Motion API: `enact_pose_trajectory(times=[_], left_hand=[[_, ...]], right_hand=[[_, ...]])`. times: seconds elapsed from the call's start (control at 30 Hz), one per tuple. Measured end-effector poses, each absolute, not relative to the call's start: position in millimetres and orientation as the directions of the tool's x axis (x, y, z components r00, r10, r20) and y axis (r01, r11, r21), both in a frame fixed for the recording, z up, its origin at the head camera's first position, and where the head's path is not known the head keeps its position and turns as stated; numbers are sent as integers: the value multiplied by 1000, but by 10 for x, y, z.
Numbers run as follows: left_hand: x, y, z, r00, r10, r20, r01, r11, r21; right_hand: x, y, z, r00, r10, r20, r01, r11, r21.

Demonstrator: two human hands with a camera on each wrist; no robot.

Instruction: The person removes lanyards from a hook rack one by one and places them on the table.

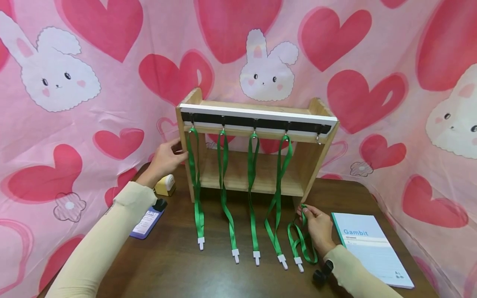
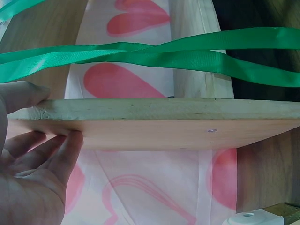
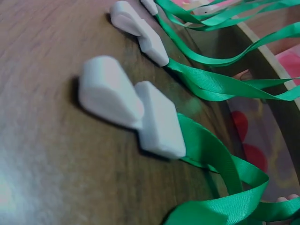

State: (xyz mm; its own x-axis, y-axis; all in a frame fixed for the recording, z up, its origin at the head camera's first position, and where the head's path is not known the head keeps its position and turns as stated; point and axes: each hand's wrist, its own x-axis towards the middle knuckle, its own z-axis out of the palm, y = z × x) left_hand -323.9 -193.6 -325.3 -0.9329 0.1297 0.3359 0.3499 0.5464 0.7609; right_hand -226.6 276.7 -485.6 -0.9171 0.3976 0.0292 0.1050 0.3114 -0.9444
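A small wooden rack (image 1: 236, 169) stands on the table, with a black strip of metal hooks along its white front rail. My left hand (image 1: 165, 159) grips its left side panel (image 2: 154, 133), thumb on the front edge and fingers on the outer face. Several green lanyards (image 1: 252, 165) with white clips hang from the hooks; the rightmost hook (image 1: 318, 138) is bare. Below that hook, my right hand (image 1: 319, 225) pinches another green lanyard (image 3: 204, 140) by its upper end. Its strap droops in loops, and its white clip (image 3: 161, 124) lies on the tabletop.
To the right lies a white notebook (image 1: 372, 248) with a teal spine. Behind my left forearm are a blue-edged card holder (image 1: 145, 223) and a yellow and white object (image 1: 165, 185). A pink cloth (image 1: 231, 82) with hearts and rabbits hangs behind the rack.
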Motion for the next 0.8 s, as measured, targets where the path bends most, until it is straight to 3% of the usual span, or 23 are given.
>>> enact_pose_trajectory(times=[0.8], left_hand=[[-3231, -1946, -3258, -934, 134, 332, 347, 559, 753]], right_hand=[[-2203, 2745, -4892, -923, 386, 18, 120, 331, -936]])
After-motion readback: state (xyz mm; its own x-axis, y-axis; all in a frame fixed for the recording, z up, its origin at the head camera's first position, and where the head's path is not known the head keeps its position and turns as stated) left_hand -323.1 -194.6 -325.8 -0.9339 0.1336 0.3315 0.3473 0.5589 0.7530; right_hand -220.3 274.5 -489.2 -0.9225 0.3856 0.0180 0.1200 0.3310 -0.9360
